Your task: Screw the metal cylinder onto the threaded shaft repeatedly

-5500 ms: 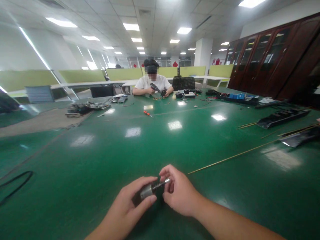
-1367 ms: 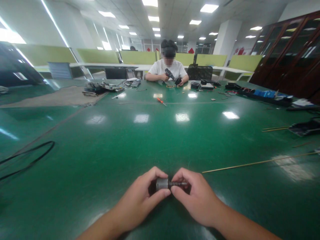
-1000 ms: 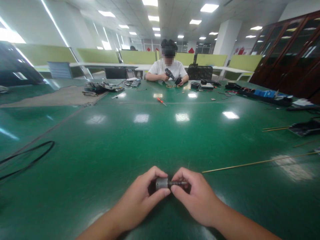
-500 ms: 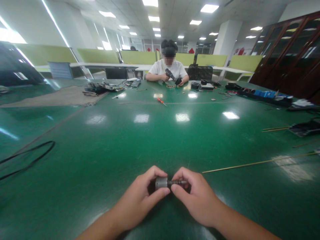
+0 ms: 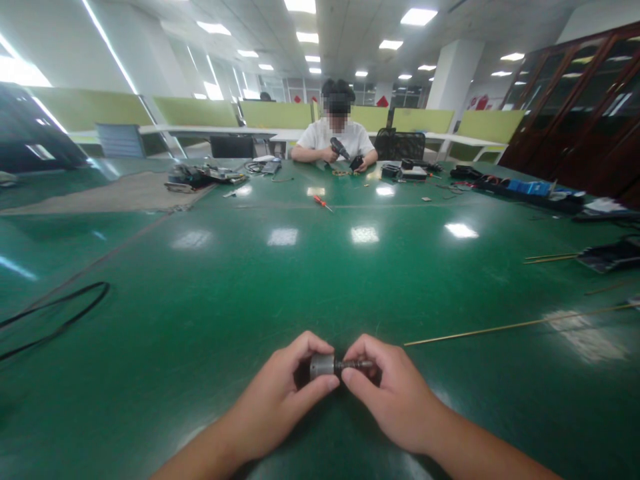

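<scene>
A grey metal cylinder with a thin ridged shaft (image 5: 323,365) lies level between my hands, just over the green tabletop. Small dark holes show in the cylinder's side; its exact kind I cannot make out. My left hand (image 5: 287,387) grips the cylinder from the left, thumb below and fingers curled over the top. From the other side my right hand (image 5: 395,383) pinches the shaft between thumb and fingers, close to the cylinder. The shaft's tip is partly covered by the right fingers. Both hands are closed, and their fingertips nearly meet.
A long brass rod (image 5: 480,332) lies to the right, a black cable loop (image 5: 75,320) to the left. Farther off are an orange screwdriver (image 5: 321,203) and piled electronics (image 5: 200,177). Across the green table (image 5: 280,280), a person (image 5: 335,140) holds a dark drill-shaped tool (image 5: 340,148).
</scene>
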Available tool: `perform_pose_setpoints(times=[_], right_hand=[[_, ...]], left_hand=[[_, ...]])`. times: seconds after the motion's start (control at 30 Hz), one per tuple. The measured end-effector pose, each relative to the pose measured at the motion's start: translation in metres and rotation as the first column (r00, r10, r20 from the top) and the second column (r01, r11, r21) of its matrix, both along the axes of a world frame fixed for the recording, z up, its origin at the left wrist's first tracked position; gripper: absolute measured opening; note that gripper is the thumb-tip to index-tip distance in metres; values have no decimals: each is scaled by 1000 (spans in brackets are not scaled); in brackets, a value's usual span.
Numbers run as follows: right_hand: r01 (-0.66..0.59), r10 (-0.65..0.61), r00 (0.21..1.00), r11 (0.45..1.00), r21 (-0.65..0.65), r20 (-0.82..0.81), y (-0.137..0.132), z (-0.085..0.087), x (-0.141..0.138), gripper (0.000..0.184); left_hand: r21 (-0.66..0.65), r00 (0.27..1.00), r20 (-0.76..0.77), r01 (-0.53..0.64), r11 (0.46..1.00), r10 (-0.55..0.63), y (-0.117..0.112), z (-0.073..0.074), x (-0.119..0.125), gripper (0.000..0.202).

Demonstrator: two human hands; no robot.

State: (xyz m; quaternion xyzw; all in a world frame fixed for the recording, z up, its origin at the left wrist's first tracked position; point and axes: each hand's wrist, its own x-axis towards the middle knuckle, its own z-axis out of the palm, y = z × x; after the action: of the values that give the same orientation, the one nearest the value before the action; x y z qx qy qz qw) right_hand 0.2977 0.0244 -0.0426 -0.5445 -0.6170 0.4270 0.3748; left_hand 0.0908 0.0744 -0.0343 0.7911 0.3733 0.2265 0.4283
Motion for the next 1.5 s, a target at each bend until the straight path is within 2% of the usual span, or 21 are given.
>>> perform_pose_setpoints(times=[1.5], right_hand=[[-5,4,999,1000,-25,-34,1,-1,2,5]], left_hand=[[-45,999,45,-10,999,12,0,1,0,20]])
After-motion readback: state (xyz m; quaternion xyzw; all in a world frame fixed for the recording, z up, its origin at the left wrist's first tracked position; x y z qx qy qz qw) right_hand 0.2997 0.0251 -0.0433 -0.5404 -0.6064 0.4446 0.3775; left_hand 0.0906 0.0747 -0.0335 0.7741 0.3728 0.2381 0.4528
